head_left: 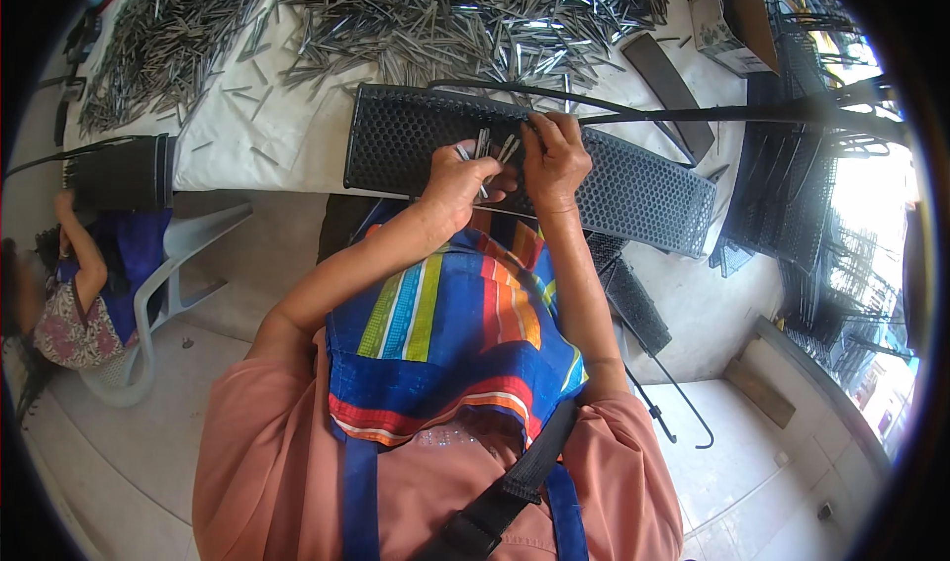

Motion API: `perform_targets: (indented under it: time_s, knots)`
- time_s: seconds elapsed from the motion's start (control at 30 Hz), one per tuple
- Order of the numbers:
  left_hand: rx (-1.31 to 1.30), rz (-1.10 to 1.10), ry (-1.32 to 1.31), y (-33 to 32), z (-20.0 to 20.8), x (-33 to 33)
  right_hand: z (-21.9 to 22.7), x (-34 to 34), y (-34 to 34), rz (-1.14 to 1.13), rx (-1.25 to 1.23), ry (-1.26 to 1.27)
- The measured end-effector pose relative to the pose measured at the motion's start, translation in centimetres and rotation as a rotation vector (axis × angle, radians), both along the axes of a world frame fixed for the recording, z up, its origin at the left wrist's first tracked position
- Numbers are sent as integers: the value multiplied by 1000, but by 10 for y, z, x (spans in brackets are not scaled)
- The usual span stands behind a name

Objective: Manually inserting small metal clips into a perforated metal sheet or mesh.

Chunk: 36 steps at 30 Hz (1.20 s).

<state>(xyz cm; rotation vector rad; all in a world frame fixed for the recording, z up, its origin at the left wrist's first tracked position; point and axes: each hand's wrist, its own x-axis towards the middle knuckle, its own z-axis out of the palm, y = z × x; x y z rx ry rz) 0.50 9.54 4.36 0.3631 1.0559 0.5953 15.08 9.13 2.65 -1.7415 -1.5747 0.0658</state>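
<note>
A long black perforated metal panel [633, 193] lies slantwise over the table's near edge, in front of my body. Over its middle, my left hand [463, 180] is closed around several thin metal strips [483, 147] that stick out between thumb and fingers. Close beside it, my right hand [556, 160] has its fingertips pinched together against the panel's surface. What those fingertips hold, if anything, is hidden. A black rod [693, 116] crosses the panel's far edge and runs off to the right.
Loose metal strips [465, 17] are heaped on the white-covered table [267, 140]. A flat dark bar [668, 96] and a cardboard box [727, 22] lie at the right. Black mesh racks [782, 165] are stacked further right. Another person [84, 304] sits at the left beside a white chair [148, 333].
</note>
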Motion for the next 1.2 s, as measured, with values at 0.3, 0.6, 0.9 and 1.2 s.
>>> perform_targets:
  time_s: [0.3,0.6,0.9,1.2]
  knots:
    - [24,19,-122,0,-3,0,19,4,-20,22,-236,276]
    - [-31,-53,-78,0,-5,6,20,17,-21,-119,-342,1055]
    - [6,-21,-57,0,-1,10,7,22,-10,-26,69,407]
    - [-37,-57,-9,4,1,14,3,29,-12,-60,11,463]
